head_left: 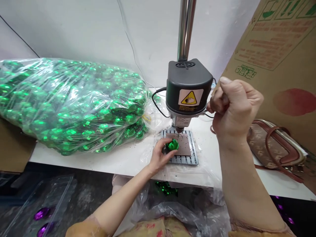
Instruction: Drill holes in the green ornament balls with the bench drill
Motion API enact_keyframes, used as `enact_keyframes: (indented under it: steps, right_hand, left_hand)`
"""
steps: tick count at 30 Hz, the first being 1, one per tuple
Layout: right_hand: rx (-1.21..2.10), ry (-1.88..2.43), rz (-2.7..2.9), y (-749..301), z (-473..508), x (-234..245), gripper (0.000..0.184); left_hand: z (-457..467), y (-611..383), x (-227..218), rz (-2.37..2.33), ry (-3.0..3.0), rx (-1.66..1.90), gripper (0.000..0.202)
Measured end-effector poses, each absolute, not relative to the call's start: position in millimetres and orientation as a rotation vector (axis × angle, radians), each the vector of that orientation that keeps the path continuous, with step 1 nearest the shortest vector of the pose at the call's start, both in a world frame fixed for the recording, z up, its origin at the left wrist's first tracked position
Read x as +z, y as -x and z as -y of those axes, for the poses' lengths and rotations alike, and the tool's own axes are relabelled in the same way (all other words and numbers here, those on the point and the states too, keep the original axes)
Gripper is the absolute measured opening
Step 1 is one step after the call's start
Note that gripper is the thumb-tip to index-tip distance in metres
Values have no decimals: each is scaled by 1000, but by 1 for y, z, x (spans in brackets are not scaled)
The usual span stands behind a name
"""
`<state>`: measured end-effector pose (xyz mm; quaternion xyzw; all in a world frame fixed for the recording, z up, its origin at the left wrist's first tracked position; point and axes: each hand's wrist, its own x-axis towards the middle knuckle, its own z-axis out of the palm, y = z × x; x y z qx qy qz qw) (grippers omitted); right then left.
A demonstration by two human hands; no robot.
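Observation:
My left hand (pixel 160 154) pinches a shiny green faceted ball (pixel 173 144) between thumb and fingers, over the drill press's slotted base plate (pixel 194 159). A brownish square pad (pixel 185 148) lies on that plate beneath the ball. Just above the ball is the chuck (pixel 180 130) of a small black drill press (pixel 189 77), with a thin bit pointing down. Raised at the right side of the machine's head, my right hand (pixel 234 105) is closed in a fist around the feed handle, which the fingers mostly hide.
A big clear bag of green faceted balls (pixel 81 105) fills the table's left side. To the right stand a cardboard box (pixel 276 69) and a brown handbag (pixel 276 144). Dark shavings dot the white table (pixel 138 161). Plastic sheeting (pixel 170 214) covers my lap; purple balls (pixel 41 213) lie lower left.

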<state>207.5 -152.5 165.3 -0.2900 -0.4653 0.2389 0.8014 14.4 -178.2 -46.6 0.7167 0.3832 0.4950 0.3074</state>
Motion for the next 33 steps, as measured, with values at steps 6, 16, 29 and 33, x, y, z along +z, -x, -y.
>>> enact_keyframes:
  steps: [6,16,29,33]
  right_hand:
    - [503,616,981,-205,154,164,46]
    - [478,625,958,-205,154,163,43]
    - [492,625,919,-202,155,163,47]
    - [497,634,908,-202,156,165,49]
  left_hand:
    - [267,28,-69,-698,-2656,1012,40]
    - [284,53,-86,-1021,-2857,1322,40]
    - [118,127,-49,-2477,-1955,944,62]
    - [78,108,-37,-2365,-2005,965,30]
